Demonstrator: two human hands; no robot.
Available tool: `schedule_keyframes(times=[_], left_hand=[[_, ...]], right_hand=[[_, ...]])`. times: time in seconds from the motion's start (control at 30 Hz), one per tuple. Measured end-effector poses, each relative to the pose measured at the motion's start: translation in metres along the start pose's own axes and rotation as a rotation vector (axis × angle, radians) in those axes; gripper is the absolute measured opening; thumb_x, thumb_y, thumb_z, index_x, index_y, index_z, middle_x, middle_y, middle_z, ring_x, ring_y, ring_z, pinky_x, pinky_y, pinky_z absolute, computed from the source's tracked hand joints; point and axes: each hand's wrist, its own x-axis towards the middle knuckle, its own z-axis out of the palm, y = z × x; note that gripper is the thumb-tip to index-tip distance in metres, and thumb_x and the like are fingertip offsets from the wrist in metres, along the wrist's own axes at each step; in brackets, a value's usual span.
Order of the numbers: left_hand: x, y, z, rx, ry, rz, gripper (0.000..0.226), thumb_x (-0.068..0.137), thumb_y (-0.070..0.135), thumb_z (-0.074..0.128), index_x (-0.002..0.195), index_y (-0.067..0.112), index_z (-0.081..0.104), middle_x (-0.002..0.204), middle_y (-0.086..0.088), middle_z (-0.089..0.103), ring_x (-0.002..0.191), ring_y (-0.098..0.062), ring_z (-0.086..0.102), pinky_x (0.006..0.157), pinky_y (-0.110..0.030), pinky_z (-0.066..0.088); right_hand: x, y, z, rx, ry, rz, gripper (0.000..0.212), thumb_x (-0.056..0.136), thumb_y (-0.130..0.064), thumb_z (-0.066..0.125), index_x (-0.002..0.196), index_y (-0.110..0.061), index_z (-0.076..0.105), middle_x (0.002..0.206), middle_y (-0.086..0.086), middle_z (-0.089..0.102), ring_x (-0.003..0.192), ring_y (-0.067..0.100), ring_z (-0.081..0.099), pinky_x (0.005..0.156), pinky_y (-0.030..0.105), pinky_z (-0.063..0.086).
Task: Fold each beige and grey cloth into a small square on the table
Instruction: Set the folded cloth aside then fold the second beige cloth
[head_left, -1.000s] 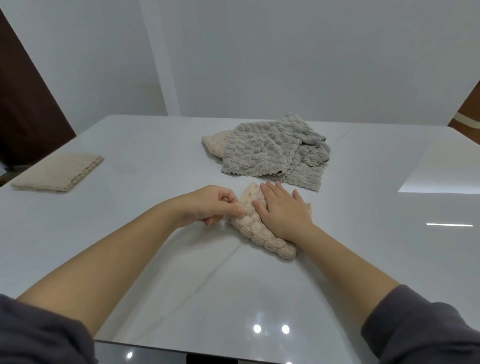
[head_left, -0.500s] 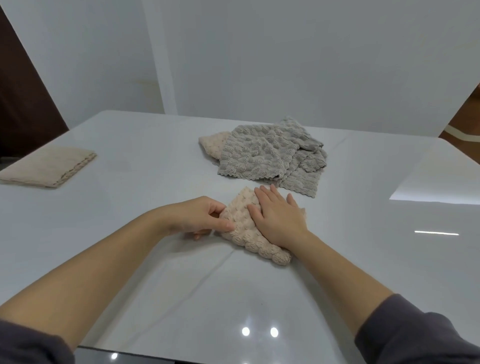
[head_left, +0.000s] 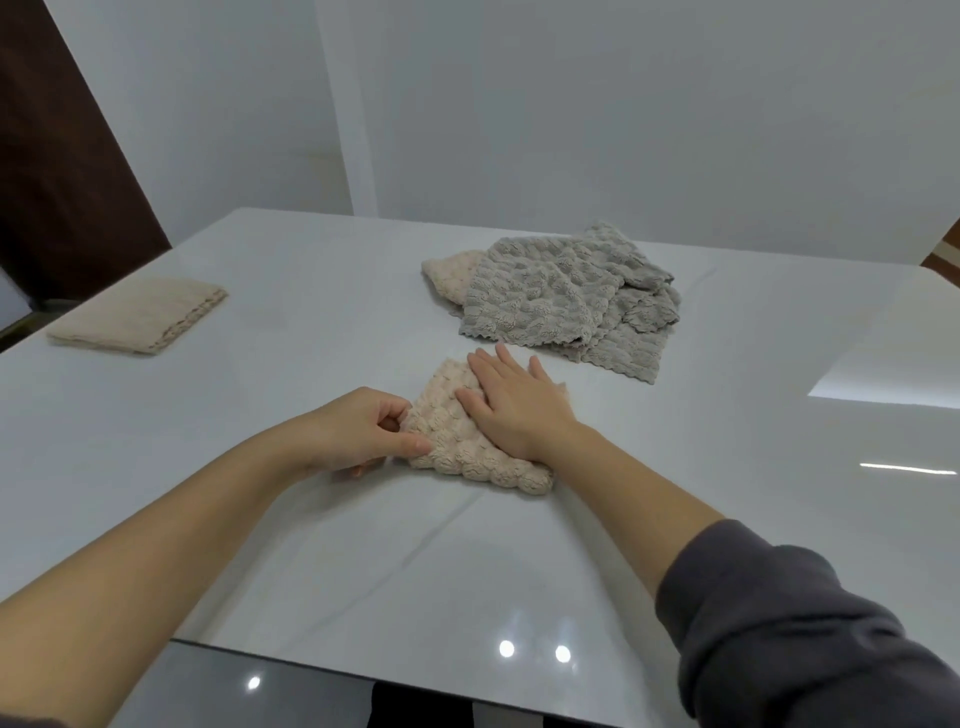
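Pressing flat with straight fingers, the right hand (head_left: 519, 410) rests on the folded beige cloth (head_left: 467, 452) at the table (head_left: 363, 561) centre; the left hand (head_left: 358, 436) pinches its left edge. Grey cloths (head_left: 561, 296) lie heaped just beyond.

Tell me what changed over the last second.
Very little. The left hand and right hand have slid the beige cloth slightly to the left on the table. The left hand still pinches its left corner, and the right hand still presses flat on top. The pile of cloths and the folded cloth stayed put.
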Motion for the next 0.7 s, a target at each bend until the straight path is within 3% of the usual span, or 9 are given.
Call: schedule_keyframes(times=[0.1,0.2,0.3,0.37,0.43,0.53,0.6,0.7], left_hand=[[-0.005,-0.003,-0.003,-0.068,0.083,-0.117,0.027,0.081,0.021,0.078,0.082,0.011,0.053,0.067,-0.007,0.049,0.043,-0.013,0.037,0.044,-0.024,0.036],[-0.007,0.005,-0.003,-0.061,0.19,-0.246,0.039,0.079,0.027,0.08,0.101,0.015,0.05,0.081,-0.006,0.059,0.049,-0.013,0.044,0.056,-0.029,0.045],[0.004,0.025,0.008,0.254,0.522,-0.037,0.043,0.089,0.03,0.063,0.126,0.016,0.047,0.11,-0.001,0.06,0.092,-0.017,0.059,0.081,-0.034,0.046],[0.016,0.041,0.023,0.397,0.603,0.169,0.046,0.096,0.023,0.049,0.14,0.013,0.041,0.14,-0.005,0.048,0.126,-0.021,0.048,0.106,-0.038,0.037],[0.031,0.047,0.038,0.548,0.521,0.255,0.048,0.101,0.023,0.038,0.148,0.01,0.032,0.158,-0.008,0.027,0.145,-0.021,0.024,0.119,-0.04,0.017],[0.046,0.029,0.054,0.708,0.321,0.18,0.056,0.105,0.038,0.02,0.155,0.015,0.012,0.164,0.0,0.001,0.15,-0.015,-0.002,0.121,-0.044,-0.002],[0.048,0.016,0.058,0.701,0.29,0.141,0.059,0.104,0.043,0.015,0.156,0.018,0.005,0.164,0.003,-0.005,0.149,-0.011,-0.009,0.12,-0.046,-0.006],[0.051,0.013,0.059,0.708,0.298,0.136,0.059,0.104,0.043,0.014,0.156,0.019,0.003,0.163,0.005,-0.007,0.149,-0.009,-0.011,0.12,-0.047,-0.009]], right_hand=[[0.006,-0.005,0.002,-0.017,-0.02,-0.03,0.064,0.102,-0.051,0.019,0.156,-0.016,0.014,0.163,-0.002,0.012,0.15,0.015,-0.001,0.121,0.046,0.0],[0.003,-0.005,0.001,0.045,0.017,-0.045,0.061,0.103,-0.045,0.023,0.155,-0.015,0.015,0.163,0.0,0.013,0.15,0.015,0.0,0.122,0.043,0.0],[-0.004,-0.005,-0.002,0.278,0.11,-0.065,0.051,0.106,-0.028,0.026,0.154,-0.012,0.019,0.162,0.004,0.018,0.15,0.017,0.004,0.119,0.03,-0.002],[-0.008,-0.002,-0.004,0.435,0.165,-0.035,0.049,0.106,-0.02,0.026,0.154,-0.011,0.02,0.161,0.005,0.02,0.15,0.016,0.009,0.112,0.018,0.001],[-0.008,0.004,-0.006,0.555,0.228,0.009,0.049,0.105,-0.016,0.028,0.153,-0.01,0.024,0.159,0.007,0.025,0.148,0.016,0.019,0.112,0.016,0.008],[-0.012,0.011,-0.011,0.743,0.317,0.098,0.051,0.101,-0.021,0.032,0.151,-0.013,0.032,0.141,-0.003,0.049,0.127,0.003,0.042,0.106,0.017,0.028],[-0.023,0.018,-0.015,0.803,0.39,0.15,0.048,0.1,-0.021,0.034,0.147,-0.016,0.039,0.132,-0.012,0.052,0.119,-0.003,0.043,0.102,0.017,0.031],[-0.045,0.031,-0.02,0.836,0.485,0.226,0.036,0.099,-0.009,0.041,0.13,-0.02,0.055,0.123,-0.014,0.059,0.114,0.002,0.054,0.098,0.017,0.038]])
